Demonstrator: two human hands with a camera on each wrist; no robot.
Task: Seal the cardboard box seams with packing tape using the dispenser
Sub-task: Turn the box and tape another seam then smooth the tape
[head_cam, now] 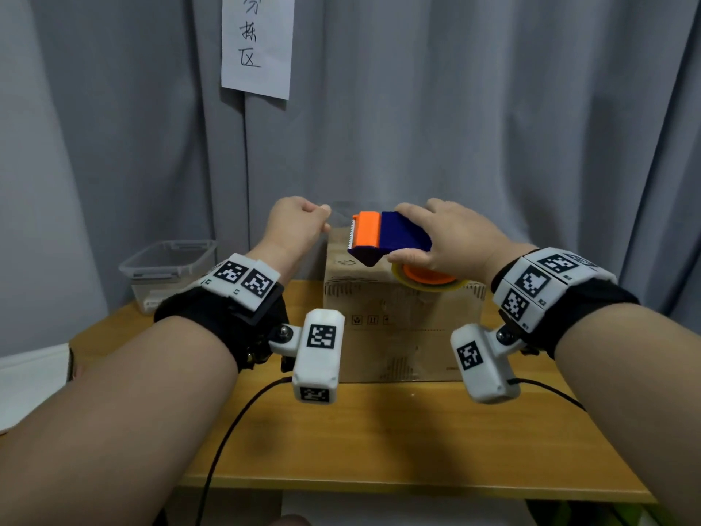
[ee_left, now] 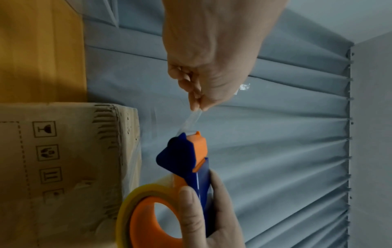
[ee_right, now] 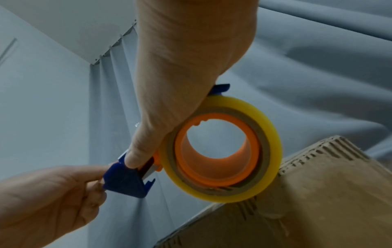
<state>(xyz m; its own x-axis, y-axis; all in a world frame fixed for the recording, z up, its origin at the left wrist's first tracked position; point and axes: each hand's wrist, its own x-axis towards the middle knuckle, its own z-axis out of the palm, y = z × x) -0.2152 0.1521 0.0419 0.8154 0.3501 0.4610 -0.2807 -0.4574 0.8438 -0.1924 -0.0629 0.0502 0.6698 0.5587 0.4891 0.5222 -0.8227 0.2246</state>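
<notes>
A brown cardboard box (head_cam: 398,332) stands on the wooden table (head_cam: 379,442). My right hand (head_cam: 447,241) grips a blue and orange tape dispenser (head_cam: 383,237) with a yellowish tape roll (ee_right: 265,130), held just above the box's top (ee_right: 318,193). My left hand (head_cam: 296,222) hovers to the left of the dispenser's toothed edge. Its thumb and fingers pinch the free end of clear tape (ee_left: 192,118) drawn from the dispenser (ee_left: 184,156). The box top is mostly hidden behind the dispenser in the head view.
A clear plastic container (head_cam: 167,271) sits at the table's back left. Grey curtain (head_cam: 493,108) hangs close behind the box, with a paper sign (head_cam: 258,43) on it. Black cables (head_cam: 235,423) trail over the table's front. A white surface (head_cam: 30,381) lies at far left.
</notes>
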